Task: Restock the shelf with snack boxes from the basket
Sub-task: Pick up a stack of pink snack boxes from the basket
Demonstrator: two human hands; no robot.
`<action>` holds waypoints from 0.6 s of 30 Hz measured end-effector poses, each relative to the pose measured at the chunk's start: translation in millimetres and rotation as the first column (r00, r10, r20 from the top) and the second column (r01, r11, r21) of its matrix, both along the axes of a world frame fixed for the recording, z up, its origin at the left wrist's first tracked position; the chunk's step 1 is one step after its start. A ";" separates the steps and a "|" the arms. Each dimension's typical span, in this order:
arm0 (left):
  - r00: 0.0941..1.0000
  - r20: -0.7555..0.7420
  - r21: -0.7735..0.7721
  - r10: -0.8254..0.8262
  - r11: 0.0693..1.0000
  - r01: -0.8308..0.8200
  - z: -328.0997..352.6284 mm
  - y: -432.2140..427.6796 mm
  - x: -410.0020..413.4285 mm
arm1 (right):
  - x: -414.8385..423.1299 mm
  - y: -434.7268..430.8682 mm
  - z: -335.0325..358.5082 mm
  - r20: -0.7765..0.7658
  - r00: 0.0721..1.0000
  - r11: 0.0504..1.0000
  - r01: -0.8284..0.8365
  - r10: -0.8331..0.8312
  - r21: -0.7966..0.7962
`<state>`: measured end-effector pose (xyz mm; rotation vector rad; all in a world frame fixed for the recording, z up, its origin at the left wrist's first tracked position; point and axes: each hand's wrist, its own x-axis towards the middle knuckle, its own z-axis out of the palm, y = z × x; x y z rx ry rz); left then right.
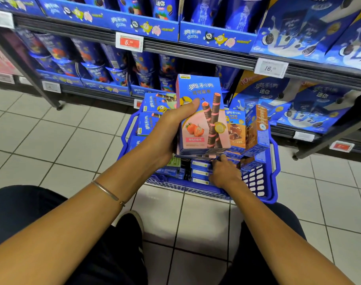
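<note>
The shelf [196, 52] runs along the far side, just beyond the floor basket [255, 182]. The left hand [167, 130], nearer the shelf, grips a strawberry box [204, 128] with its long axis pointing shelfward. The right hand [222, 173] reaches into the basket; I cannot tell whether it grips anything.

The left hand [167, 130] grips a blue cardboard strawberry wafer-roll box [202, 120] upright above the blue plastic basket [272, 194] on the white tiled floor [52, 140]. The right hand [224, 171] reaches among stacked blue boxes [200, 172] near the basket's near edge; its grip is hidden. Blue-stocked metal shelves [196, 55] stand behind.
</note>
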<state>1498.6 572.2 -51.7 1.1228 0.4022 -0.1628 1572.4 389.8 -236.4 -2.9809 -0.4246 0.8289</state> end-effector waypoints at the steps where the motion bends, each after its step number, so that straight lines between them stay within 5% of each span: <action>1: 1.000 -0.002 0.003 0.000 1.000 0.000 0.1 0.0 -0.5 | 0.9 -0.4 -0.2 -0.010 1.000 1.000 0.004 -0.004 -0.002; 18: 1.000 0.017 -0.015 -0.019 1.000 0.019 -2.5 6.7 -1.5 | -0.1 -21.1 17.8 0.167 0.982 0.981 0.055 -0.086 0.185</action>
